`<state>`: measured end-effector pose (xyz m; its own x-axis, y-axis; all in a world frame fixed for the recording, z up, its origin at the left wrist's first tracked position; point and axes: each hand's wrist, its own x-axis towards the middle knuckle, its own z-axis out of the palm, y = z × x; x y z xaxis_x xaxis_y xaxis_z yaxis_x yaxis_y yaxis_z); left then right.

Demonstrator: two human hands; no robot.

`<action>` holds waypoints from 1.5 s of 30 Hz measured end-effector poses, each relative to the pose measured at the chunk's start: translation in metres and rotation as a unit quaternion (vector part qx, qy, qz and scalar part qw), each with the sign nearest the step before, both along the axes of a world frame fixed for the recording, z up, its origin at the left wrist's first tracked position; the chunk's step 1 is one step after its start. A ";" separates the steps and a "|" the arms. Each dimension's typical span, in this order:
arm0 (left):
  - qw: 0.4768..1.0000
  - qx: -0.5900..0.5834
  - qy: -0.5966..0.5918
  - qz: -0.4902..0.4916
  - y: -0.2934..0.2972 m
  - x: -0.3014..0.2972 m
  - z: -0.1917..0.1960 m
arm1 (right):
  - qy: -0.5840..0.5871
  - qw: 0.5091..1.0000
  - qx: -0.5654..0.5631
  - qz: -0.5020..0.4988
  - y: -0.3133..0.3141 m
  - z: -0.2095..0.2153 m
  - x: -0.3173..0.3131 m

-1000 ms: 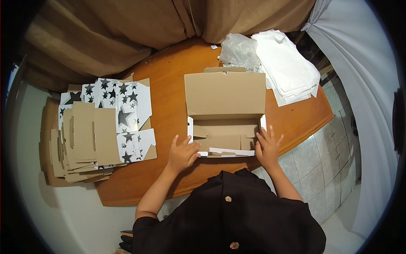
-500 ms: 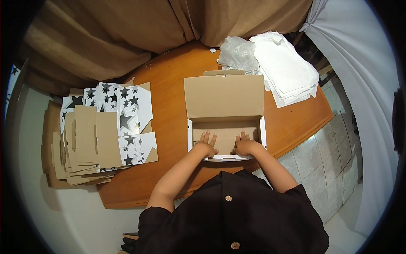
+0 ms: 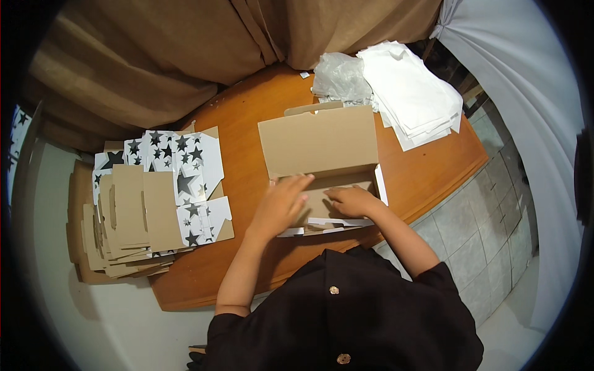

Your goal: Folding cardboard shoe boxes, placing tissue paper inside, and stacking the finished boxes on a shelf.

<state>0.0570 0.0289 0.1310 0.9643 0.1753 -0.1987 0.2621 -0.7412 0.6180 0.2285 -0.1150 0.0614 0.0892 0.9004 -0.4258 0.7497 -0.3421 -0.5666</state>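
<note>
A cardboard box [image 3: 318, 139], brown inside with white outer sides, stands on the table with its lid raised at the far side. My left hand [image 3: 281, 204] hovers above the box's left side, fingers stretched out and holding nothing. It hides much of the left wall. Inside the box's right half is my right hand [image 3: 351, 200], empty, its fingers extended toward the left; whether they touch the bottom I cannot tell. Along the near edge, the front wall's white flap [image 3: 340, 222] stands partly loose, with a gap showing brown card.
On the left lies a stack of flattened boxes [image 3: 161, 210], brown and white with black stars, overhanging the table [image 3: 241, 142]. White paper sheets [image 3: 411, 93] and a crumpled clear plastic bag [image 3: 342, 77] lie at the far right. Brown curtains [image 3: 142, 55] hang behind.
My left hand has lifted from the box's near inside edge and moved left. My right hand has shifted slightly inward. The front flap now stands away from the wall.
</note>
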 end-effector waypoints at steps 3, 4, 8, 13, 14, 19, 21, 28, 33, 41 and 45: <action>0.975 0.186 -0.067 0.105 0.012 -0.022 -0.008 | -0.007 0.987 -0.041 0.158 0.041 -0.002 -0.022; 0.970 0.185 -0.052 0.147 0.013 -0.032 -0.023 | -0.006 0.986 -0.037 0.162 0.052 -0.012 -0.032; 0.967 0.145 -0.005 0.212 0.006 -0.058 -0.058 | -0.122 0.957 0.005 0.262 0.074 -0.048 -0.060; 0.960 0.065 -0.027 0.273 -0.006 -0.068 -0.080 | -0.202 0.909 -0.151 0.332 0.111 -0.011 -0.077; 0.959 0.076 -0.024 0.273 -0.007 -0.066 -0.081 | -0.203 0.908 -0.150 0.335 0.106 -0.027 -0.079; 0.954 0.064 -0.051 0.290 -0.006 -0.065 -0.085 | -0.228 0.928 0.184 0.228 0.085 -0.070 -0.089; 0.952 0.056 -0.059 0.294 -0.007 -0.064 -0.087 | -0.207 0.940 0.060 0.264 0.100 -0.048 -0.081; 0.938 0.091 -0.190 0.275 -0.005 -0.054 -0.072 | 0.042 0.981 0.142 0.128 0.040 0.027 -0.020; 0.979 0.075 -0.184 0.045 -0.029 -0.007 -0.035 | -0.007 0.921 0.375 -0.105 -0.041 0.053 0.018; 0.994 0.033 0.075 -0.071 -0.065 0.023 -0.078 | -0.103 0.837 0.372 -0.387 -0.079 -0.024 0.138; 0.995 0.052 -0.012 -0.082 -0.058 0.029 -0.076 | -0.125 0.826 0.306 -0.456 -0.065 -0.047 0.179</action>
